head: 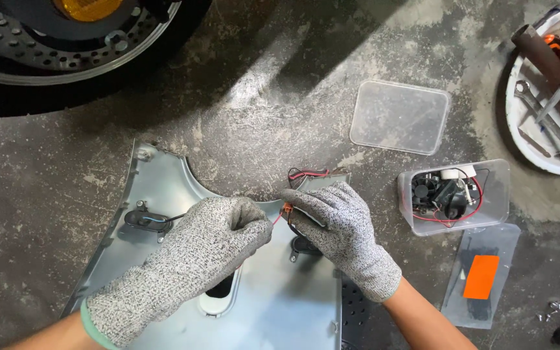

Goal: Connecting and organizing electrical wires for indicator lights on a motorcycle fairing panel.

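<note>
Rough, stained concrete floor [280, 97] carries everything. Your gloved hands meet over a silver-grey motorcycle body panel [280, 298] lying inner face up, its long axis running from the near edge of the floor away from you. Your left hand [218, 236] and right hand [338, 223] each pinch the thin red and black wires [307, 174] at an orange connector [287, 208]. To the right sit a clear box of parts [455, 196], its lid [400, 116], and a white tool tray [520, 123]. A wheel [66, 52] stands at the far left corner.
</note>
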